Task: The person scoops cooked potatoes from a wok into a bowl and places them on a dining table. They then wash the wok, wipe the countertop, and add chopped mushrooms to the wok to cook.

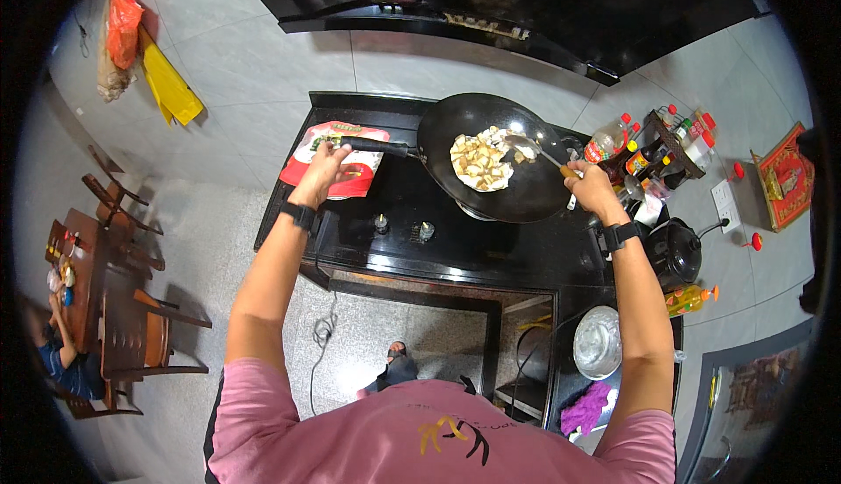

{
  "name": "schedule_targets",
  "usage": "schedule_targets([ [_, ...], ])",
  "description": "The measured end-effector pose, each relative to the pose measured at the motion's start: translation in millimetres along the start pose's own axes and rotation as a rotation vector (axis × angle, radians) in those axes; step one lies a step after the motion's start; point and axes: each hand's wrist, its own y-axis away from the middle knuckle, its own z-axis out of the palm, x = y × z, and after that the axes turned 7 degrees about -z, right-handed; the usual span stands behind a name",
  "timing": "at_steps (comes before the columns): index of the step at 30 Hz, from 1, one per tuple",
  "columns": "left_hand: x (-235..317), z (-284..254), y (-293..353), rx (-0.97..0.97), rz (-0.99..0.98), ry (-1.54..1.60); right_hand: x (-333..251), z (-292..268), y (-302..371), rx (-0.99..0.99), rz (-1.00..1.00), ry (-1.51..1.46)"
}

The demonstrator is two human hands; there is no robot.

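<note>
A black wok (pixel 534 193) sits on the stove, with pale and browned chunks of food (pixel 482 162) heaped in its middle. At the left, my left hand (pixel 322 171) is closed at the end of the wok's long black handle (pixel 378 145). My right hand (pixel 594 188) grips the wooden-ended handle of a metal cooking spatula (pixel 545 152). Its head rests inside the wok at the right edge of the food. Below the left hand and handle lies a red and white package (pixel 350 184) on the stovetop.
Bottles (pixel 606 141) and a seasoning rack (pixel 679 147) stand right of the wok. Nearer are a black lidded pot (pixel 674 252), an oil bottle (pixel 688 300), a metal bowl (pixel 597 344) and a purple cloth (pixel 587 409). A dark range hood (pixel 420 2) hangs above. Another person (pixel 74 366) sits at the left table.
</note>
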Motion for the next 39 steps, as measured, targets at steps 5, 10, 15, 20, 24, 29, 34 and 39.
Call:
schedule_targets([
  [5, 16, 8, -11, -0.012, 0.038, 0.048, -38, 24, -6, -0.003, -0.212, 0.005],
  [10, 16, 5, -26, -0.111, 0.019, 0.229, -35, 71, 14, -0.055, -0.34, 0.028],
  [15, 14, 5, -23, -0.1, 0.004, 0.335, -17, 43, 50, -0.132, -0.401, 0.176],
  [20, 22, 8, -15, -0.201, 0.013, 0.346, -22, 0, 90, -0.166, -0.391, 0.404],
  [24, 21, 7, -12, -0.208, -0.005, 0.361, -38, -40, 109, -0.126, -0.353, 0.301],
  [29, 15, 7, -14, -0.224, -0.004, 0.34, -46, -49, 119, -0.173, -0.264, 0.423],
  [34, 11, 6, -14, -0.205, -0.026, 0.364, -33, -18, 102, -0.126, -0.181, 0.414],
  [39, 9, 3, -2, -0.191, -0.037, 0.366, -26, -45, 59, -0.192, 0.043, -0.053],
])
